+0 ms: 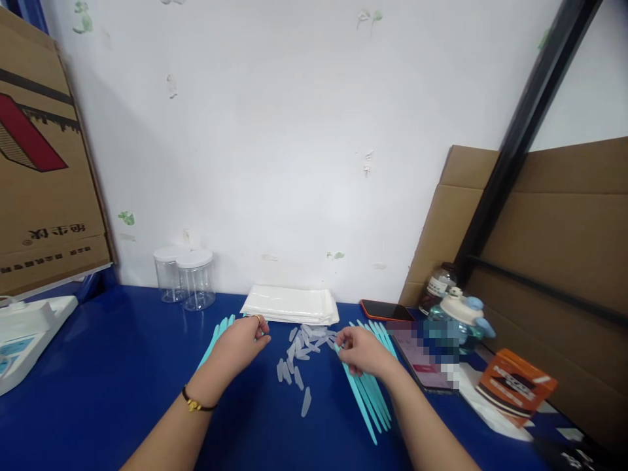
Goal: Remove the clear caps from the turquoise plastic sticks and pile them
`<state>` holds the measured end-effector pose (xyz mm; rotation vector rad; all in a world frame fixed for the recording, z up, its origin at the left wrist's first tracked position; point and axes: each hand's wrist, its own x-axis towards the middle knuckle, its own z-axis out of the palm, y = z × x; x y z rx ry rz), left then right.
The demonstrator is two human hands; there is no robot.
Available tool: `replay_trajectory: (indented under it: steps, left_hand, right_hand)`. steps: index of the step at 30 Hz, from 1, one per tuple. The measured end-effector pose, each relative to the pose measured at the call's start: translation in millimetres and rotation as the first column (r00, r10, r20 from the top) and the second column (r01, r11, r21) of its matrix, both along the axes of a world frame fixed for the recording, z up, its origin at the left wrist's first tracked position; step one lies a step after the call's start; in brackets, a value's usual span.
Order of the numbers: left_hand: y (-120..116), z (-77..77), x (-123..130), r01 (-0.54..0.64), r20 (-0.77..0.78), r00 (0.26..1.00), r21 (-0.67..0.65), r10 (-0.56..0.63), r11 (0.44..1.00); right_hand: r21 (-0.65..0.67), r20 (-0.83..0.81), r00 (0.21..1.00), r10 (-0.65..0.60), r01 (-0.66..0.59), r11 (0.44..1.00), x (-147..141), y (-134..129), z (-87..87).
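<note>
My left hand (243, 341) is just above a few slim turquoise sticks (212, 341), partly covering them. Its fingers are loosely curled, thumb a little apart from them, and I see nothing between them. My right hand (362, 352) pinches the upper end of one turquoise stick (360, 402), which slants down toward the front. Several more sticks lie side by side under and around this hand. Between both hands many small translucent plastic pieces (307, 340) are scattered, the nearest single piece (306, 401) lying closer to me.
A stack of white plastic packets (290, 305) lies by the wall. Two clear jars (197, 281) stand back left. On the right are a phone (386, 310), a larger phone (417, 360), a teal bottle (454, 327), a brown bottle (437, 288) and an orange box (515, 387).
</note>
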<state>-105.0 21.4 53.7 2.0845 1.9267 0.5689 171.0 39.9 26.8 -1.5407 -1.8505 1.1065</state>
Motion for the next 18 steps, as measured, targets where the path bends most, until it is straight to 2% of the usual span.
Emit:
replay_trajectory:
  steps: [2,4,5,7,9,11,14,18]
  left_hand:
    - [2.7,-1.2,-11.4,-0.07,-0.066,0.996,-0.027,0.068,0.997]
    - [4.7,-2.7,-20.6,-0.12,-0.093,0.989,-0.048,0.115,0.992]
    - [5.5,-3.4,-24.2,-0.134,-0.1,0.987,-0.057,0.128,0.989]
    - [6.5,-4.6,-28.9,-0.145,-0.106,0.985,-0.067,0.138,0.987]
    - [6.8,-6.2,-29.3,-0.145,-0.111,0.984,-0.069,0.137,0.987]
    - [6.9,-8.9,-25.7,-0.145,-0.131,0.982,-0.067,0.135,0.987]
    - [7.9,-15.2,-17.1,-0.139,-0.18,0.976,-0.077,0.123,0.987]
    - [11.3,-23.3,-10.7,-0.143,-0.255,0.959,-0.061,0.123,0.988]
  right_hand:
    - [0.075,0.18,0.983,-0.046,0.033,0.997,3.2,2.3,-6.0]
    - [0.245,0.3,0.949,-0.099,0.024,0.969,1.3,0.5,-5.8]
    - [0.329,0.326,0.941,-0.09,-0.023,0.944,-1.1,-2.4,-3.1]
    - [0.404,0.327,0.943,0.061,-0.198,0.893,-8.7,-12.1,5.5]
    - [0.353,0.301,0.897,0.323,-0.42,0.836,-18.6,-24.2,13.7]
    - [0.277,0.292,0.811,0.507,-0.579,0.767,-28.8,-34.5,16.9]
    - [0.231,0.331,0.754,0.567,-0.648,0.726,-39.4,-40.9,12.2]
    - [0.229,0.382,0.759,0.527,-0.63,0.742,-41.5,-39.3,4.2]
